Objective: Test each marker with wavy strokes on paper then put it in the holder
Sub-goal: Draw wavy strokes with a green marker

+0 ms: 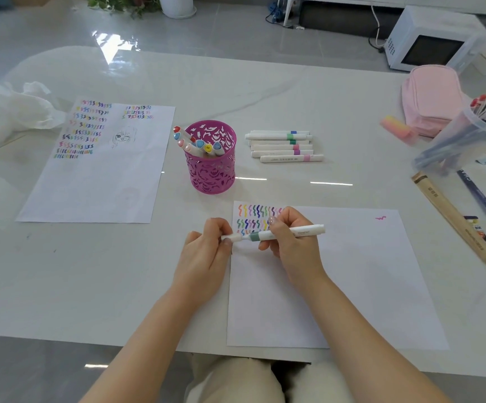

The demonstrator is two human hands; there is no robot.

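Cap step on one marker, either pulling the cap off or pushing it back on; cannot tell which. White marker with grey-green band point(305, 230) is held level over the top-left part of the white paper sheet point(352, 271), just below the rows of coloured wavy strokes point(253, 216). Left grip point(207, 251) is closed, fingers pinching the white cap end point(231, 237). Right grip point(291, 242) is closed round the barrel, just right of the band. Magenta cut-out metal holder cup point(212, 170) stands beyond the sheet on the pale marble-look desk point(265, 91), with several capped markers point(195, 145) in it. Five white markers point(282, 146) lie in a row to the right of the cup.

To do it well: move the cap straight along the barrel with no sideways bend, barrel hand firm. If opening, hold the cap in the left fingers and stroke in bare paper beside the rows. If closing, seat the cap fully before going to the cup.
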